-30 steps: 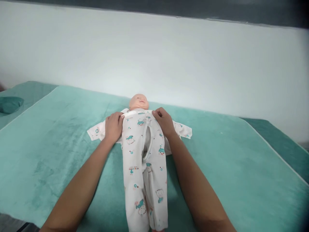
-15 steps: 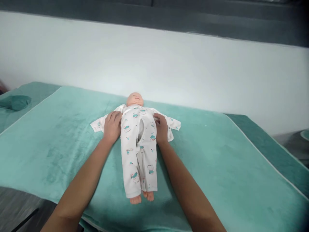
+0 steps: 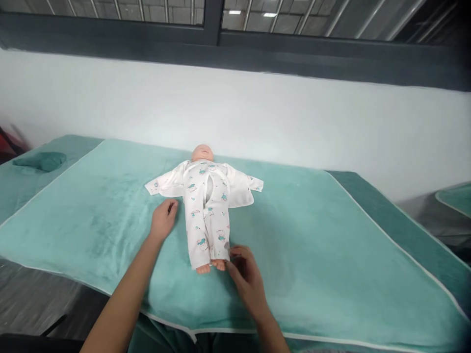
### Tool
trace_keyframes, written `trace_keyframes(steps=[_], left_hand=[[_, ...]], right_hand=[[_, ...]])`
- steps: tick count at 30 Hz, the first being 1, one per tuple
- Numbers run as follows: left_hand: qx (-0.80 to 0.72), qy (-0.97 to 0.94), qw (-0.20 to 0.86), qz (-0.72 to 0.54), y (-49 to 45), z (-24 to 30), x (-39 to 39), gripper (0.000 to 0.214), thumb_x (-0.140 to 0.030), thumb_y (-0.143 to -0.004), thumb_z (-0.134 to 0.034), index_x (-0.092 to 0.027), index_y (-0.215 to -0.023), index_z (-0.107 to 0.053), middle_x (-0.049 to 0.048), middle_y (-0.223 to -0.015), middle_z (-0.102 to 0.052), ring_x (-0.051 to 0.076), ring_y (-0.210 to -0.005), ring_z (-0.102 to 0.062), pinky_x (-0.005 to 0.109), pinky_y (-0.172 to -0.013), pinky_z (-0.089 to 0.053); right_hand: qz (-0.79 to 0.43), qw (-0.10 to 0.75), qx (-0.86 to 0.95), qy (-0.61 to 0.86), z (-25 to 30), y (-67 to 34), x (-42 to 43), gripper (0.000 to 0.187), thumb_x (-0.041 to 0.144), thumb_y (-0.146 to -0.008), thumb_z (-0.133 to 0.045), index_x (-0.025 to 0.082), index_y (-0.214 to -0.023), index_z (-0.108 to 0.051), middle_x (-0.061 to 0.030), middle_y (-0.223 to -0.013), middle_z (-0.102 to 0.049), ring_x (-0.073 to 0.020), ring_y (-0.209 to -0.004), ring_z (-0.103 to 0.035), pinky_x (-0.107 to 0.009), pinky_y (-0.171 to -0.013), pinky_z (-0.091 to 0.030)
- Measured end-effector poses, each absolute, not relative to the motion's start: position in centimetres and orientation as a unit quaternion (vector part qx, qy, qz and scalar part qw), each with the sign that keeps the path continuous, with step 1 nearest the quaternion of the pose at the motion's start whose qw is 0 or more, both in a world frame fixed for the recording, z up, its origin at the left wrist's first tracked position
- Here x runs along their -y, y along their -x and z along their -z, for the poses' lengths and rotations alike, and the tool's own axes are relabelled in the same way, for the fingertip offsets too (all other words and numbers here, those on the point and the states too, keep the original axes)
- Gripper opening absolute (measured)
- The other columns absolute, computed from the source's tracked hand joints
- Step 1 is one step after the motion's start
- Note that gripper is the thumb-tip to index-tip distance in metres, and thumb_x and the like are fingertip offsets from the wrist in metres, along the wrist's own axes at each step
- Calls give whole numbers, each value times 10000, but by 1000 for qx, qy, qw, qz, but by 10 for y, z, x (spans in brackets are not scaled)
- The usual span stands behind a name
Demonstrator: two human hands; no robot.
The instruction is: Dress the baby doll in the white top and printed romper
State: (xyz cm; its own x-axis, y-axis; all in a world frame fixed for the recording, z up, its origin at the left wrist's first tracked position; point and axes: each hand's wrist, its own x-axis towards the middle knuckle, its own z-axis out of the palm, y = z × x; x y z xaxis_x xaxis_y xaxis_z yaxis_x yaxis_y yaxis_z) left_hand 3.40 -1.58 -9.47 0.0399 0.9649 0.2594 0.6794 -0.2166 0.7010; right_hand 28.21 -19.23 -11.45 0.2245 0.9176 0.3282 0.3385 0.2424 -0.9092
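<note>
A baby doll [image 3: 202, 152] lies on its back on a green cover, head toward the wall. It wears a white printed top [image 3: 241, 189] with its sleeves spread out to both sides. White printed baby trousers [image 3: 198, 215] reach up to its chest, with an opening at the crotch. My right hand [image 3: 247, 274] pinches the trouser cuff by the doll's foot on the right. Beside the trousers on the left, my left hand [image 3: 164, 218] hovers low over the cover. Its fingers are curled in, and nothing shows in them.
The green cover [image 3: 312, 255] drapes over a padded table with a darker right end. At the far left is a face hole [image 3: 40, 161] in the table. A white wall [image 3: 257, 113] and a dark window frame [image 3: 147, 44] stand behind.
Both hands have left the sides of the doll's waist. My right hand came down to the trouser cuff, and my left drew back and outward. The view has tilted up, showing the window.
</note>
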Motion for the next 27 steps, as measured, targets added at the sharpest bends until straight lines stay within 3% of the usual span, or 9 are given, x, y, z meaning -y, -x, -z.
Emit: trace_keyframes(steps=[3,7,14,17,22,27], left_hand=[[-596,-715,162,-329,-38,95,10,257,-328,-964,-428,-224,-929,-661,47,-914,-728,225,-846,-643,321,-724,-417],[-595,-725,146,-315,-38,96,7,253,-307,-952,-424,-230,-921,-663,48,-932,-738,229,-863,-650,315,-726,-411],[-607,-704,159,-333,-36,98,5,283,-366,-965,-428,-232,-935,-676,46,-865,-734,226,-813,-654,309,-714,-420],[-614,-689,167,-347,-38,98,4,282,-377,-963,-438,-231,-934,-678,39,-825,-727,223,-783,-652,309,-711,-422],[-620,-680,171,-352,-40,98,3,282,-379,-959,-446,-225,-927,-679,37,-822,-724,215,-769,-646,308,-701,-415],[-618,-680,170,-356,-39,100,3,285,-386,-962,-444,-227,-927,-679,36,-822,-721,215,-772,-643,313,-711,-426]], right_hand=[[-211,543,570,579,122,-274,202,245,244,-895,-635,252,-1139,-643,-78,-1119,-665,-222,-940,-648,-348,-748,-561],[-168,543,568,595,118,-261,193,135,228,-907,-603,252,-1020,-673,-59,-987,-681,-227,-902,-644,-373,-781,-546],[-134,649,455,595,117,-275,218,62,262,-934,-573,248,-886,-609,-32,-892,-605,-212,-824,-595,-352,-705,-497],[-99,595,520,605,111,-283,226,83,219,-927,-581,258,-987,-622,-45,-938,-608,-217,-831,-595,-364,-699,-511],[-3,483,673,560,90,-266,223,394,131,-892,-606,295,-1250,-592,-96,-1168,-647,-282,-1119,-606,-479,-896,-551],[8,366,754,546,83,-244,204,360,162,-908,-627,311,-1236,-621,-78,-1377,-625,-333,-1329,-516,-611,-1088,-437]])
